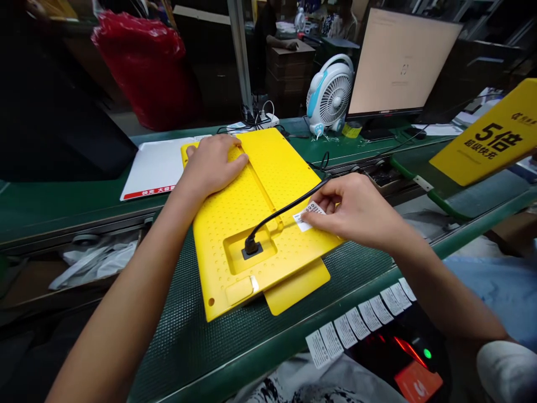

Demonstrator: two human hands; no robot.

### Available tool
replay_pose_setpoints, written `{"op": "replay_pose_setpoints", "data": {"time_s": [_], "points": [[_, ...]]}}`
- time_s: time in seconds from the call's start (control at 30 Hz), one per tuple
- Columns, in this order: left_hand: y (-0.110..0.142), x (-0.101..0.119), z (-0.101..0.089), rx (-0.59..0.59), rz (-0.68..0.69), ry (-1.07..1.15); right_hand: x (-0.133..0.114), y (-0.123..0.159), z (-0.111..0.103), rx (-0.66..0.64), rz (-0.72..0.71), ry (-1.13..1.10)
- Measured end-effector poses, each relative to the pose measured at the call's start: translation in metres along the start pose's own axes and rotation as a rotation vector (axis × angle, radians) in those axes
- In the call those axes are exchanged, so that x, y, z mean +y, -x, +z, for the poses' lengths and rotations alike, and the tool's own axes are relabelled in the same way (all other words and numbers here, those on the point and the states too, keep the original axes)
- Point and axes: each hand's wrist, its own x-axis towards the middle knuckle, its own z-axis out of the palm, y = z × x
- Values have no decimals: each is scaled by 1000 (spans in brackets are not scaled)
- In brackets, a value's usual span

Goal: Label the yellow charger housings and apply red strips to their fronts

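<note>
A yellow plastic housing lies at a tilt on the dark green mesh belt, its dimpled face up. A black power cable is plugged into a socket in its recess and runs up past my right hand. My left hand lies flat on the far left part of the housing, fingers stretched and thumb apart. At the housing's right edge, my right hand pinches a small white printed label between thumb and fingers. The label is against or just over the yellow surface; its full contact is hidden by the thumb.
Several white labels hang along the belt's front rail. Behind stand a blue-white fan and a monitor. A yellow panel is at right, a white board at left. A device with red light sits below the rail.
</note>
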Motion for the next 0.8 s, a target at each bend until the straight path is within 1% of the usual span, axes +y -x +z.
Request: {"op": "replay_pose_setpoints", "data": {"time_s": [0.13,0.23,0.37,0.63,0.8], "points": [[0,0,1,3,12,4,-8,-4,-9,-28,-42,267],[1,0,0,8,13,12,-9,-7,-12,-44,-56,336],[2,1,-1,14,2,16,-6,-12,-17,-96,-29,323],[2,0,1,22,-3,18,-2,-23,-35,-321,-4,209],[3,2,-2,19,-1,8,-4,-24,-37,-352,63,167]]}}
